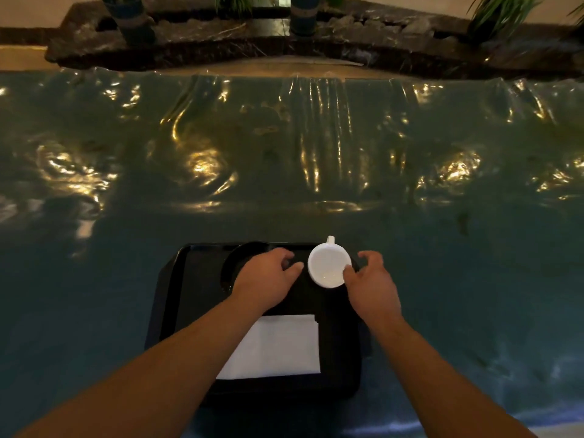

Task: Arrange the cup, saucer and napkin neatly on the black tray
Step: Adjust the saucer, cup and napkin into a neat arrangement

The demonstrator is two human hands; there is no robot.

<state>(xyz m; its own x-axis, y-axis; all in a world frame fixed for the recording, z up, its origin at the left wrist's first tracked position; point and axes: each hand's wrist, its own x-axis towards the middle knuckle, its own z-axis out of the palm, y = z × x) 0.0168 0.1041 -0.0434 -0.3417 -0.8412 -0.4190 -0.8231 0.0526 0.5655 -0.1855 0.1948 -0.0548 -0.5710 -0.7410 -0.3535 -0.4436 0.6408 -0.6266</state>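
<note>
Reaching over a black tray (170,298) on a table draped in glossy, wrinkled blue-green plastic (284,153), a person works with both bare hands at the tray's far edge. The right hand (371,279) is loosely spread, thumb tip touching the near rim of the white cup (328,265) and fingers curled apart beside it, not clamped. The left hand (268,273) lies on the near side of a dark saucer (243,254), fingers relaxed and apart; whether it grips the rim cannot be told.

The cup stands upright at the tray's far right, its handle pointing away, just beside the saucer rather than on it. The white napkin (275,346) lies folded flat on the near half of the tray.

Smooth glazed ceramic offers little purchase, so a one-thumb nudge could tip the cup or push it over the tray's low lip. The saucer, black on black in dim light, is easy to misjudge, and a careless slide may knock it against the cup. A passing forearm could drag the light napkin askew.
</note>
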